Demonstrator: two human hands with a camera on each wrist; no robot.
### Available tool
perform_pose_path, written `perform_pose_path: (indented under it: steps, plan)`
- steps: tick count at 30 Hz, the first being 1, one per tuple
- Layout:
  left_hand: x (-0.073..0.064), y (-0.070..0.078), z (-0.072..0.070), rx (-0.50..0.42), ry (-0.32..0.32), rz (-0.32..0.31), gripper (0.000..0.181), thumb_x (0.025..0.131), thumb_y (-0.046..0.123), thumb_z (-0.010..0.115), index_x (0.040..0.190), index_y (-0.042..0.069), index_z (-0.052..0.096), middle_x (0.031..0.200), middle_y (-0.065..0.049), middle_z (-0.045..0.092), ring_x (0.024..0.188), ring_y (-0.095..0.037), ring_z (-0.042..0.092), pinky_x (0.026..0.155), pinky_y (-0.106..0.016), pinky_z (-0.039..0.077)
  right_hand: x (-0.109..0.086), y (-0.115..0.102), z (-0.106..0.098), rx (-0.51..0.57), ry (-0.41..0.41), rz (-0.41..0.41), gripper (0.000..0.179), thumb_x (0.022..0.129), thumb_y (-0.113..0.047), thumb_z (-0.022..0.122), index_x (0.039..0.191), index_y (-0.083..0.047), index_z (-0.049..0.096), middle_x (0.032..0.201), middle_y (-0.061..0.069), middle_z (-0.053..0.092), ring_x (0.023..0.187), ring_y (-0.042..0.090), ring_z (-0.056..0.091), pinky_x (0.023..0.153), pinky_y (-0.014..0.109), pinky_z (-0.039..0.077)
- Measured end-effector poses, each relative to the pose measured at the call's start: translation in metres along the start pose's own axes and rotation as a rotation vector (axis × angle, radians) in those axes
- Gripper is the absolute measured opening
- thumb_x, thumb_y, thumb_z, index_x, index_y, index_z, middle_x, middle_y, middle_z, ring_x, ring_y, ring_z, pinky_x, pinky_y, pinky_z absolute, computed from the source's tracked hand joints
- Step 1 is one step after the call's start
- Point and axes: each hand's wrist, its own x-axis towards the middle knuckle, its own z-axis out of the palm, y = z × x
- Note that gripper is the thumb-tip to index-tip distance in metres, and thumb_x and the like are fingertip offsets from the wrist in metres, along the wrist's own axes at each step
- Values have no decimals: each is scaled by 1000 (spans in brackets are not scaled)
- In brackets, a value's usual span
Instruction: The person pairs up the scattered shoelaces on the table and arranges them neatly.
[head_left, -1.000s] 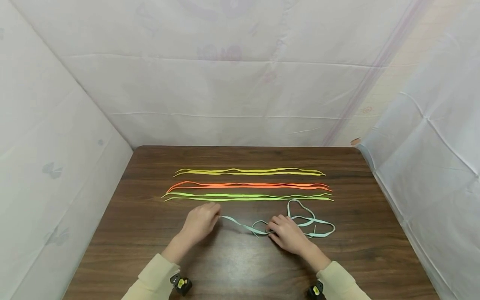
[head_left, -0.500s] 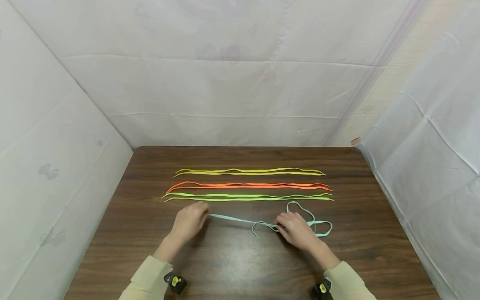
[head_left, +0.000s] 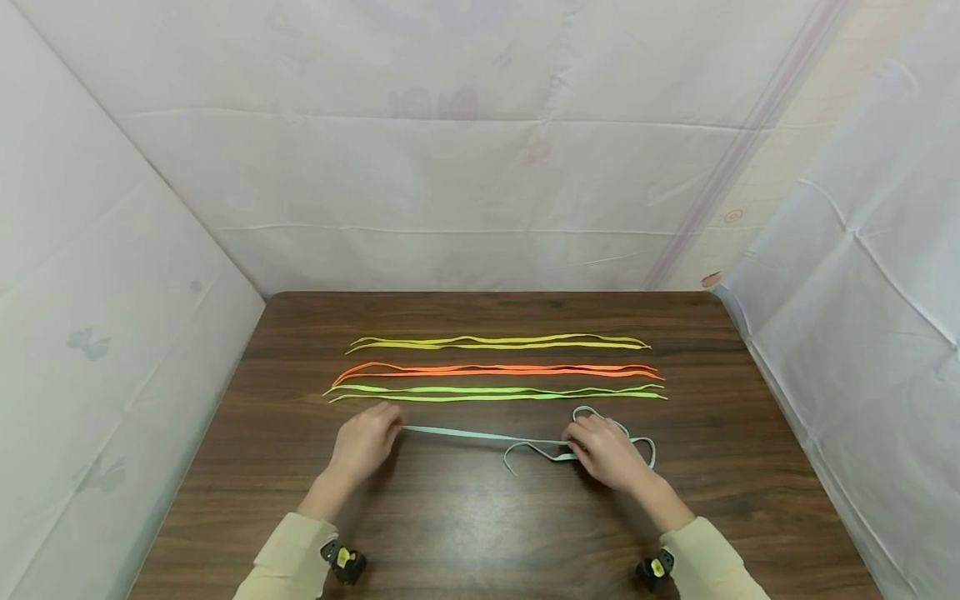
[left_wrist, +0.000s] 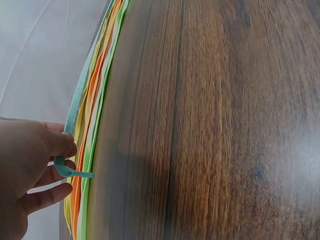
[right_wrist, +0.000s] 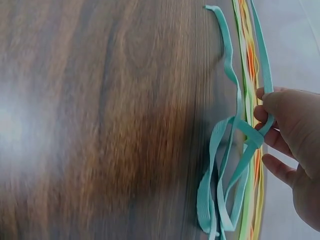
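Observation:
A flat mint-green shoelace (head_left: 472,434) stretches almost straight between the two hands. My left hand (head_left: 363,442) pinches it near one end; in the left wrist view a short tail of the lace (left_wrist: 75,173) hangs past the thumb and fingers. Between thumb and fingers, my right hand (head_left: 606,450) holds the same lace farther along. Loose loops of the lace (right_wrist: 204,195) lie below and around the right fingers, and one free end curls on the table left of that hand.
Beyond the hands, pairs of yellow (head_left: 495,341), orange (head_left: 498,370) and lime-green laces (head_left: 487,393) lie side by side across the dark wooden table (head_left: 480,533). White sheeting (head_left: 465,183) hangs behind the table and on both sides.
My left hand has moved left and my right hand has slid right, so the lace between them is longer and tauter. The loops at the right have shrunk.

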Motion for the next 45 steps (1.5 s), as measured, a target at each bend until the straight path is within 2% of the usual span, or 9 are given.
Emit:
perform_pose_path:
  steps: [14, 20, 29, 45]
  plan:
    - [-9, -16, -5, -6, -21, -63, 14, 75, 4, 73, 79, 12, 63, 76, 1, 62, 61, -14, 58, 50, -29, 45, -13, 15, -12, -14, 18, 46, 17, 72, -9, 76, 82, -16, 65, 77, -8, 59, 72, 11, 56, 58, 32, 42]
    - [-13, -20, -5, -2, -13, -76, 15, 75, 3, 73, 79, 12, 62, 76, 0, 62, 59, -14, 58, 48, -29, 44, -19, 23, -18, -13, 20, 67, 17, 72, -8, 76, 82, -14, 65, 78, -7, 60, 74, 14, 59, 60, 36, 45]
    - [-17, -23, -8, -3, -37, -114, 13, 76, 3, 72, 81, 11, 63, 77, -1, 63, 61, -16, 60, 48, -31, 45, -28, 37, -25, -26, 34, 105, 20, 70, -4, 77, 82, -13, 64, 75, -7, 60, 62, 10, 54, 53, 29, 42]
    - [-25, -36, -11, 5, -6, -162, 13, 75, 1, 72, 80, 10, 63, 78, -3, 64, 59, -16, 59, 46, -31, 44, -41, 52, -34, -64, 45, 171, 23, 68, -2, 77, 82, -15, 63, 73, -6, 60, 61, 11, 53, 53, 29, 41]
